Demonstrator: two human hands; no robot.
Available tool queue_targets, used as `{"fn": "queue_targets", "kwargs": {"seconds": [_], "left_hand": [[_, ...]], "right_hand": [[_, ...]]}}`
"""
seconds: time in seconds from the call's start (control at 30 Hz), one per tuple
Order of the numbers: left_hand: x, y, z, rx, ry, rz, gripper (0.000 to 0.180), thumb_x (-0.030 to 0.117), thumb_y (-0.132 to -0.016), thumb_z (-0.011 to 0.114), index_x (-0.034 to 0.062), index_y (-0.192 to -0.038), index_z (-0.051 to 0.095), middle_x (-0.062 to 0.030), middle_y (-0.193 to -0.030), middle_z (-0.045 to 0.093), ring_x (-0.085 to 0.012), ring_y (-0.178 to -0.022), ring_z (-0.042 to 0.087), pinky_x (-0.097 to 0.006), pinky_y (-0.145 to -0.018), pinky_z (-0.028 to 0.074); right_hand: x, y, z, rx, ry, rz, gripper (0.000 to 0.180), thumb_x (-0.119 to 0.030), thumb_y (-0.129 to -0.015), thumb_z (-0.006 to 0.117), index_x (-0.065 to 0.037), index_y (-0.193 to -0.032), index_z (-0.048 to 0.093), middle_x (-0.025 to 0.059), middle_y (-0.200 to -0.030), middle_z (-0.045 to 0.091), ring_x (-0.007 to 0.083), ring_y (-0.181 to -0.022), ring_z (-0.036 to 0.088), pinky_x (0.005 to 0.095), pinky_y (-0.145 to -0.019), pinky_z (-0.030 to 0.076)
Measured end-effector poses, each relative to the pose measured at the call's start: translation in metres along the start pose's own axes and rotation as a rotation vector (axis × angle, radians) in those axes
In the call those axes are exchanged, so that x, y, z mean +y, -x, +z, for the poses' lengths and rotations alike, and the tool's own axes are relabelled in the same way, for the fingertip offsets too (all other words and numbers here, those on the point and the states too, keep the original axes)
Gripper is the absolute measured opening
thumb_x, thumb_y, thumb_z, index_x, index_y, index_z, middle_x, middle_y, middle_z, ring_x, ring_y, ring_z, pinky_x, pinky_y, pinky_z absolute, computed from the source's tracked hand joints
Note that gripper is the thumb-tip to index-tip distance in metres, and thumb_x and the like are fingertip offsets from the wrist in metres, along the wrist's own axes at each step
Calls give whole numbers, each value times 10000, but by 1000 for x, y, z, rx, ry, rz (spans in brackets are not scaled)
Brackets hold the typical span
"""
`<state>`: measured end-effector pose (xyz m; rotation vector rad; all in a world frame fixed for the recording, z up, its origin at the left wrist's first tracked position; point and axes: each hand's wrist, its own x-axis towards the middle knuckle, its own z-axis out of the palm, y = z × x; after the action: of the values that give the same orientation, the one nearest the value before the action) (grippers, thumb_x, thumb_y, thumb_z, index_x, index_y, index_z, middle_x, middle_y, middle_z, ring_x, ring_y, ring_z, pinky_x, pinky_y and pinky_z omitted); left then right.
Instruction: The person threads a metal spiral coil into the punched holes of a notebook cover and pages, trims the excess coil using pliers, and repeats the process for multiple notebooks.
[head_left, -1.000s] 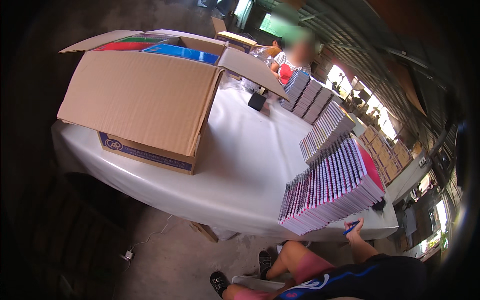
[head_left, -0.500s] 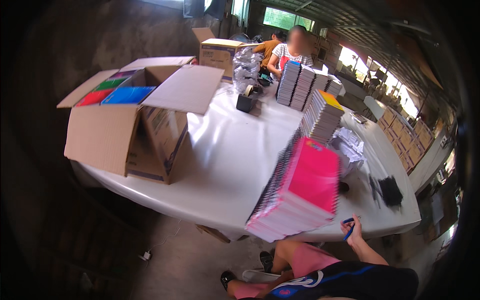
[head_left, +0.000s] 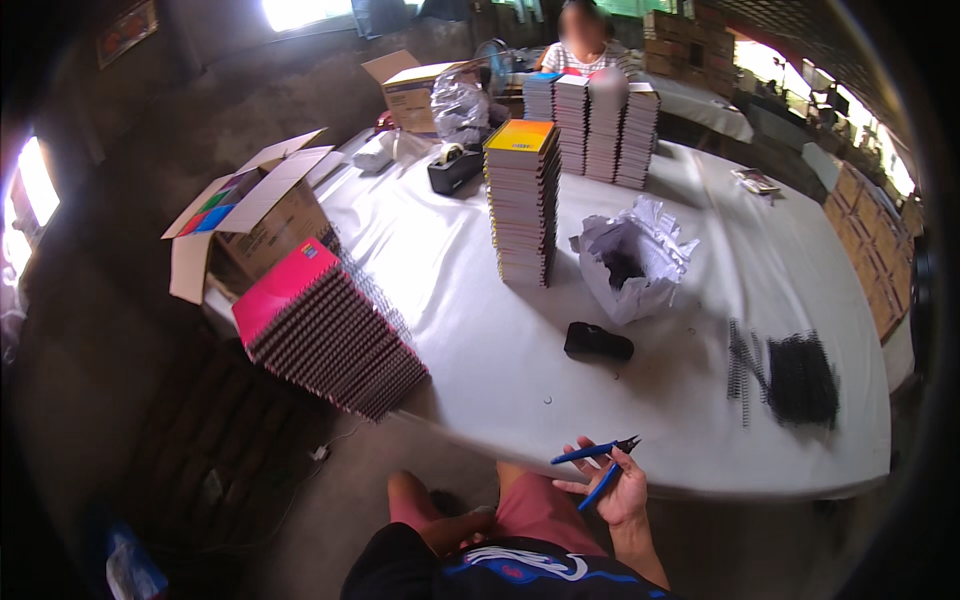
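Observation:
My right hand (head_left: 622, 487) holds blue-handled cutting pliers (head_left: 603, 480) at the table's front edge. Their handles are spread apart and the dark jaws point right; the palm faces up with the fingers loosely bent. My left hand (head_left: 478, 524) rests low at my lap, its fingers too dark and hidden to read. On the table beyond the pliers lie a black case (head_left: 598, 341) and small wire bits. To the left, at the table edge, stands a tall stack of spiral notebooks with a pink cover (head_left: 290, 290). A yellow-topped notebook stack (head_left: 521, 200) rises mid-table.
Crumpled white paper forms an open nest (head_left: 640, 262) holding something dark. Black spiral coils (head_left: 803, 380) lie at right. An open carton (head_left: 270, 225) with notebooks stands left; a tape dispenser (head_left: 455, 168) sits farther back. A person (head_left: 590, 45) is behind more notebook stacks (head_left: 605, 130).
My view has shifted, so the pink stack and carton now appear farther left and the black case shows fully. The cutting pliers remain in my right hand.

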<state>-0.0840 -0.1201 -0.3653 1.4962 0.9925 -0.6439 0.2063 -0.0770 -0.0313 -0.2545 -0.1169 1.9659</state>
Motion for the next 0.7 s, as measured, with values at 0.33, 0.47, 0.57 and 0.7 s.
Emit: {"fn": "queue_targets", "kwargs": {"seconds": [0.33, 0.47, 0.57, 0.7], "left_hand": [[107, 104, 20, 596, -656, -133, 453, 429, -795, 598, 189, -1179, 588, -134, -1073, 617, -307, -976, 619, -547, -859, 421], [139, 224, 1, 823, -165, -93, 460, 448, -775, 624, 141, -1118, 627, -165, -1123, 599, -359, -980, 609, -434, -817, 501], [106, 269, -10, 1287, -9, -138, 362, 409, -752, 683, 131, -983, 670, -149, -1069, 585, -343, -947, 606, -439, -788, 502], [115, 350, -40, 1884, 86, 244, 229, 170, -725, 735, 80, -923, 661, -132, -956, 579, -306, -895, 584, -392, -760, 486]], "right_hand": [[52, 48, 6, -328, 56, 382, 735, -163, -636, 556, -133, -1325, 299, 137, -1155, 445, 346, -1203, 427, 692, -973, 310], [103, 68, -32, -515, 187, 796, 705, -120, -692, 589, -117, -1341, 313, 142, -1228, 446, 282, -1210, 418, 427, -1049, 292], [105, 72, -15, -604, 414, 873, 723, -165, -747, 616, -72, -1375, 271, 165, -1242, 446, 267, -1188, 436, 348, -1024, 311], [107, 70, -9, -307, 554, 847, 529, -324, -870, 538, -54, -1295, 376, 179, -1082, 550, 283, -930, 581, 367, -867, 455]]}}
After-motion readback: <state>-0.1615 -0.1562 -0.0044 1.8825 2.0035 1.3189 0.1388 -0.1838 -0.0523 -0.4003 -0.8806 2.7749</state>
